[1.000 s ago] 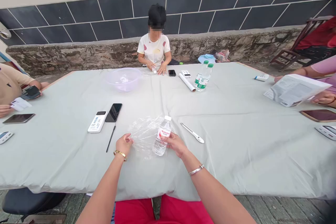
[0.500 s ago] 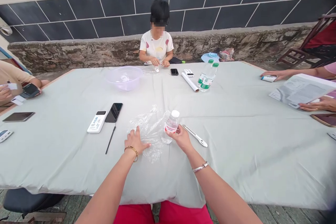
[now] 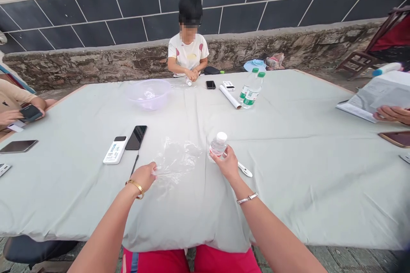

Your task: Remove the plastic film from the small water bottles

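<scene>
A small clear bottle (image 3: 218,146) with a white cap and a pink-and-white label is gripped low on its right side by my right hand (image 3: 228,163). My left hand (image 3: 144,175) is closed on the near left edge of a crumpled clear plastic film (image 3: 177,160), which spreads over the cloth between my hands. Partly hidden behind my right hand lies a white utility knife (image 3: 245,169). Left of the film are a black phone (image 3: 136,137) and a white power bank (image 3: 115,150). A thin black strap (image 3: 135,164) runs from the phone toward my left hand.
A grey cloth covers the table (image 3: 304,170). Toward the far side stand a translucent purple basin (image 3: 150,96), two green-capped water bottles (image 3: 252,90) and a white roll (image 3: 229,97). Opposite sits a person (image 3: 188,53) handling a small bottle. Other people's hands show at both sides.
My left hand has closed on the plastic film and drawn it left, away from the bottle. My right hand has shifted the bottle slightly right and away from me, over part of the knife.
</scene>
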Tool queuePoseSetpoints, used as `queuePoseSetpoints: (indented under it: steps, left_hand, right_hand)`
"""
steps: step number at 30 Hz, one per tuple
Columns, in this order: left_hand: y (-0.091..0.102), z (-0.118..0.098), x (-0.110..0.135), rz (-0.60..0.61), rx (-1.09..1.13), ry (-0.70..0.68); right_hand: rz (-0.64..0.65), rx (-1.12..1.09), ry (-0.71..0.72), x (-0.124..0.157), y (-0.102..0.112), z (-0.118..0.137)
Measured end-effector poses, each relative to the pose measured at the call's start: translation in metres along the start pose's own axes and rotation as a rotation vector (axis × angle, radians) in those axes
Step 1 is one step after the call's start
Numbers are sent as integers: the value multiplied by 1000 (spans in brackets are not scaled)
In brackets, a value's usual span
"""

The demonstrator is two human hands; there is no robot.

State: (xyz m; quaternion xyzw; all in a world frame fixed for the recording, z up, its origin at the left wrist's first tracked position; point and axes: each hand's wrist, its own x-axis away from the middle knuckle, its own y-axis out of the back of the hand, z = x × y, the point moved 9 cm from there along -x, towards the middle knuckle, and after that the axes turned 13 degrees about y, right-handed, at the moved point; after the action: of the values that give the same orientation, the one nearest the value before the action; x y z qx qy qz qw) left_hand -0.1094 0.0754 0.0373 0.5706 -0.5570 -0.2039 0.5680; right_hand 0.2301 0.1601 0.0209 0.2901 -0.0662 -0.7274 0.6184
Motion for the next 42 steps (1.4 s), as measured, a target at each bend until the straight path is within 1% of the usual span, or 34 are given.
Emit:
queuePoseSetpoints:
  steps: [1, 3, 4, 5, 6, 7, 8, 9, 10, 11, 12, 13, 15, 17, 18, 19, 20, 22, 23, 24, 25, 26, 27, 29, 30, 31, 32, 33, 35, 37, 39, 40, 41, 42]
  left_hand:
    - [-3, -4, 9, 62, 64, -47]
    - [-11, -15, 30, 219, 228, -125]
    - [-13, -22, 40, 294, 309, -151]
    - [-15, -30, 50, 358, 375, -174]
    - [-15, -41, 61, 423, 433, -206]
    - [-15, -54, 72, 497, 491, -250]
    - [-14, -68, 83, 581, 556, -301]
    - [-12, -81, 93, 660, 634, -344]
    - [-6, -92, 100, 716, 721, -368]
    - [1, -99, 102, 730, 814, -368]
    - [10, -102, 98, 693, 914, -343]
    - [21, -99, 90, 607, 1024, -302]
    - [40, -82, 69, 369, 1269, -176]
    - [46, -58, 51, 150, 1498, -29]
    - [44, -47, 44, 49, 1568, 34]
    - [41, -38, 39, -58, 1584, 79]
    - [39, -31, 37, -178, 1535, 106]
    - [39, -30, 39, -383, 1276, 78]
    - [38, -38, 41, -419, 1110, 23]
    - [34, -50, 42, -384, 959, -53]
    - [25, -63, 43, -281, 852, -133]
    - [13, -74, 45, -136, 818, -197]
    - [2, -81, 48, 22, 861, -231]
    - [-13, -88, 56, 301, 1099, -215]
    - [-18, -91, 59, 401, 1236, -194]
    - [-20, -94, 62, 465, 1344, -176]
    - [-23, -97, 64, 493, 1402, -165]
    - [-24, -99, 64, 482, 1408, -156]
    - [-26, -97, 60, 360, 1344, -122]
    - [-26, -92, 56, 245, 1306, -89]
    - [-26, -90, 51, 236, 1358, -99]
    - [-26, -89, 48, 261, 1405, -105]
    - [-26, -87, 45, 286, 1450, -102]
    - [-25, -84, 40, 295, 1492, -88]
  right_hand:
    - [2, 32, 5, 4, 4, 0]
    - [-59, 103, 4, 18, 18, 5]
    - [-94, 121, 19, 28, 25, 13]
    - [-91, 108, 64, 38, 27, 26]
    - [-36, 65, 139, 47, 23, 43]
    - [90, -12, 247, 56, 10, 66]
    - [281, -109, 364, 68, -9, 92]
    - [457, -194, 445, 81, -27, 115]
    - [606, -268, 489, 94, -42, 133]
    - [715, -323, 492, 103, -56, 145]
    - [774, -356, 454, 108, -66, 150]
    - [796, -370, 389, 110, -75, 149]
    - [773, -356, 221, 112, -87, 134]
    - [732, -293, 100, 114, -91, 116]
    - [724, -229, 99, 116, -90, 112]
    - [724, -140, 143, 116, -87, 112]
    - [732, -32, 222, 116, -84, 116]
    - [765, 159, 423, 115, -76, 134]
    - [780, 207, 505, 113, -71, 143]
    - [782, 209, 553, 110, -65, 151]
    - [763, 173, 559, 103, -59, 157]
    - [713, 117, 523, 93, -51, 159]
    - [638, 54, 453, 82, -43, 156]
    - [468, -61, 283, 64, -32, 143]
    - [408, -103, 225, 60, -31, 137]
    - [381, -131, 200, 59, -34, 133]
    - [386, -147, 203, 61, -40, 133]
    - [416, -152, 219, 66, -47, 134]
    - [511, -146, 260, 78, -60, 138]
    - [628, -161, 295, 89, -65, 141]
    - [688, -187, 303, 91, -57, 136]
    - [660, -183, 280, 85, -47, 126]
    - [581, -153, 229, 75, -32, 111]
    - [460, -95, 158, 62, -14, 92]
